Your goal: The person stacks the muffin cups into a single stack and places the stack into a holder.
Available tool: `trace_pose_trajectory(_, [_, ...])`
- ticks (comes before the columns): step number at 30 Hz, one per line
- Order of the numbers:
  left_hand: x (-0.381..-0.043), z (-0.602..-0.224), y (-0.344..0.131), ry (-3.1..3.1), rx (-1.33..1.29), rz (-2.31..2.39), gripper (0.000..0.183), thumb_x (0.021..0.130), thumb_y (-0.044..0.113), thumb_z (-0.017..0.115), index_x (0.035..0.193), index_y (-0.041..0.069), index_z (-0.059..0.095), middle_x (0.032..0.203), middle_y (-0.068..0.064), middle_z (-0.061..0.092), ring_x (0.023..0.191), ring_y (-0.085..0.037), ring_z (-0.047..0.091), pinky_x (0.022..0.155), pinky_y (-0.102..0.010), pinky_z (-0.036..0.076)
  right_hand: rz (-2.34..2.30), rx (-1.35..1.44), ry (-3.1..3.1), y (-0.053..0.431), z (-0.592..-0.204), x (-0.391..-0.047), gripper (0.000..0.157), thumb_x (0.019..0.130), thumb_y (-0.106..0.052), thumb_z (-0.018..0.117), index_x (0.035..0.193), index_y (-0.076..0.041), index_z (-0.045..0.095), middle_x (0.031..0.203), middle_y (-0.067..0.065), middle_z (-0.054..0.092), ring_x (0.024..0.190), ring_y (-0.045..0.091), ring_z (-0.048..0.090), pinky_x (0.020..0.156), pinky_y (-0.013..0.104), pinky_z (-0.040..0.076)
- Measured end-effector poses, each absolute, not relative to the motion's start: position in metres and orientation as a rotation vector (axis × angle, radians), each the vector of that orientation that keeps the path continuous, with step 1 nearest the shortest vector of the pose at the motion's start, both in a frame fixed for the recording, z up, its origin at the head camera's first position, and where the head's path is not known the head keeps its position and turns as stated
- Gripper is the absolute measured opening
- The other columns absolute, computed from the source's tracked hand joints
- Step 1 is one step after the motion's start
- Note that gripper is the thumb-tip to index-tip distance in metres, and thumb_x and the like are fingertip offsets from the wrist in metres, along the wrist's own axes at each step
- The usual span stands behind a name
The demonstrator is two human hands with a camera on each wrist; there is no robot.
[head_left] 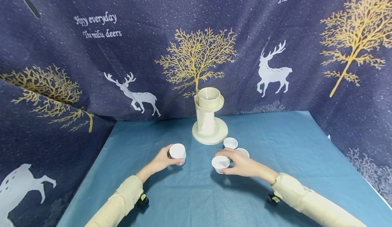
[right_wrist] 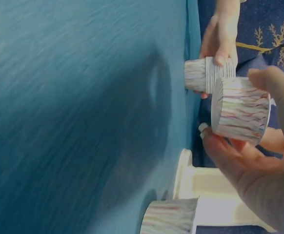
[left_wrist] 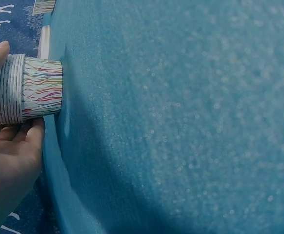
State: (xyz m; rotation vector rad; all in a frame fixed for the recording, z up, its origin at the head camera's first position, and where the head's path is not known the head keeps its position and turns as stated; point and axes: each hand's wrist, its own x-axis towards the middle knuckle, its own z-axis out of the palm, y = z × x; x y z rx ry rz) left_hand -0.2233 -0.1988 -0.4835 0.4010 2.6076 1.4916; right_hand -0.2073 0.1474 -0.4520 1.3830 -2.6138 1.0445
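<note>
My left hand grips a stack of nested paper cups, mouth up, their rims layered closely in the left wrist view. Wavy coloured lines run down the white side of the lowest cup. Across from it, my right hand holds one paper cup between thumb and fingers, its mouth upward. The right wrist view shows this cup raised off the cloth. Just beyond the right hand stand two more paper cups, one partly hidden by that hand.
A cream stand with a round base stands at the back middle, a wide cream cup-like piece in its top ring. Blue cloth covers the table. Behind hangs a dark curtain printed with deer and trees.
</note>
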Motion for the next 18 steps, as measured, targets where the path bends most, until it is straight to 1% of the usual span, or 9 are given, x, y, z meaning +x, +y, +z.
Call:
trace_pose_trajectory(4, [-0.224,-0.486,-0.199,2.608,0.403,1.49,0.063,0.078,0.017,0.081,0.131,-0.002,0.052,0.121,-0.018,0.062,0.108,-0.027,0.06,0.09,-0.038,0.05,1.169,1.292,-2.667,0.142,-0.449,-0.206,0.044,0.083,-0.024,0.075,0.122,-0.009,0.06,0.117,0.005,0.062,0.102,0.014,0.058,0.076,0.023,0.054])
trace_pose_trajectory(7, [-0.226,-0.487,-0.2,2.603,0.398,1.491,0.062,0.078,0.017,0.081,0.13,-0.001,0.053,0.12,-0.018,0.062,0.106,-0.026,0.06,0.089,-0.037,0.05,1.192,1.247,-2.689,0.138,-0.444,-0.206,0.045,0.082,-0.026,0.077,0.121,-0.011,0.061,0.118,0.004,0.062,0.103,0.014,0.057,0.077,0.023,0.054])
trace_pose_trajectory(12, [-0.225,-0.486,-0.2,2.596,0.386,1.493,0.062,0.078,0.017,0.081,0.13,-0.001,0.053,0.121,-0.018,0.062,0.107,-0.026,0.06,0.089,-0.037,0.05,1.201,1.232,-2.712,0.133,-0.441,-0.208,0.044,0.082,-0.029,0.077,0.12,-0.012,0.061,0.117,0.003,0.061,0.101,0.016,0.058,0.077,0.024,0.054])
trace_pose_trajectory(18, [-0.223,-0.483,-0.199,2.58,0.388,1.496,0.063,0.078,0.018,0.081,0.131,-0.001,0.052,0.122,-0.018,0.061,0.109,-0.027,0.06,0.091,-0.039,0.05,1.204,1.244,-2.726,0.128,-0.44,-0.211,0.043,0.082,-0.029,0.077,0.118,-0.011,0.06,0.116,0.005,0.061,0.1,0.019,0.058,0.077,0.024,0.054])
